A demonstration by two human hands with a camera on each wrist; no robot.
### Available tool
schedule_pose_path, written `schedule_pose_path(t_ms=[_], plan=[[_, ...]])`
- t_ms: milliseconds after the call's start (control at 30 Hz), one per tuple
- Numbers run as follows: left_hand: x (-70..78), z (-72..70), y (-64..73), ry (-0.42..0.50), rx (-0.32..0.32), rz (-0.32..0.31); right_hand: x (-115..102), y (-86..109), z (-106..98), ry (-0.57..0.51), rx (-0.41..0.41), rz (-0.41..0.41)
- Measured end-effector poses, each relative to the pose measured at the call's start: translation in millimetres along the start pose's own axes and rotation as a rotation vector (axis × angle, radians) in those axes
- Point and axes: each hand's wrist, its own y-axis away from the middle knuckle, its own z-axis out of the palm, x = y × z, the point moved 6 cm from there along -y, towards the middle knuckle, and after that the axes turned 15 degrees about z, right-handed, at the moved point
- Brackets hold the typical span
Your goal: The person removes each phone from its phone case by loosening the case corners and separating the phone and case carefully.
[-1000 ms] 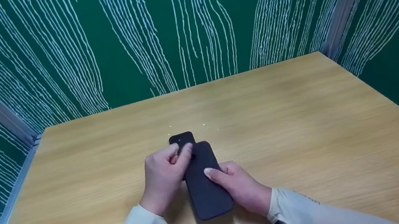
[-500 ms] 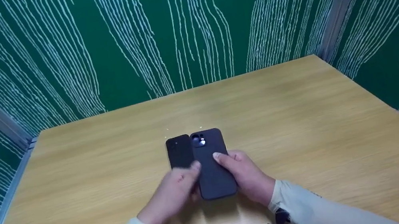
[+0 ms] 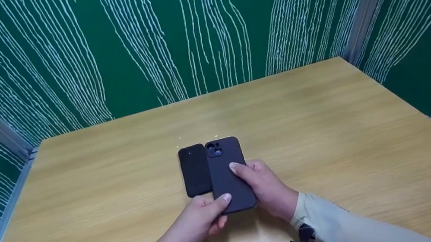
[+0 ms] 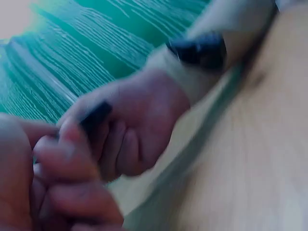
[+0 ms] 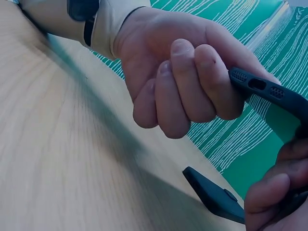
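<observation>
The left hand (image 3: 195, 221) is closed in a pinch: its thumb lies over the nearest left corner of a matte, dark purplish-black, round-cornered phone case (image 3: 225, 178), fingers curled beneath. The right hand (image 3: 268, 186) grips the case's right side, thumb flat on its back; most of its fingers are hidden under it. So the case sits between the two hands, raised off the wood, its camera cut-outs pointing away from both. The right wrist view shows its bottom edge (image 5: 268, 87), with a port slot between two speaker grilles, right at the left hand's fingertips. Whether a phone sits inside, I cannot tell.

The left hand's corner pinch looks the weaker hold. If the right hand eased off, the case would probably swing about that corner or slip free. Uneven pulling by the two hands could twist the shell, and a smooth finish, if it is one, would make sliding likelier.

Just beyond the left hand, a flat black phone-shaped slab (image 3: 196, 173) with a camera bump lies on the pale wood-grain tabletop (image 3: 311, 144). From the head view it seems to adjoin the case, so a dropped or lowered case might knock or scuff it.
</observation>
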Motion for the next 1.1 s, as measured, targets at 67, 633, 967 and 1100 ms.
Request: schedule_pose_path(t_ms=[67,633,967,1100], plan=[[-0.8,0.9,1.2,0.026,0.039,-0.022,0.3,-0.3,-0.4,0.004,0.019,0.004],[51.2,10.5,12.2,-1.428,0.125,0.535,6.2,-6.6,-6.9,0.024,-0.059,0.083],[67.9,33.6,25.9,-1.616,-0.052,1.169,5.3,-5.4,-2.1,0.013,-0.154,0.072],[69.6,29.0,28.3,-1.592,-0.077,1.199,6.7,-6.7,0.4,-0.005,-0.179,0.086]])
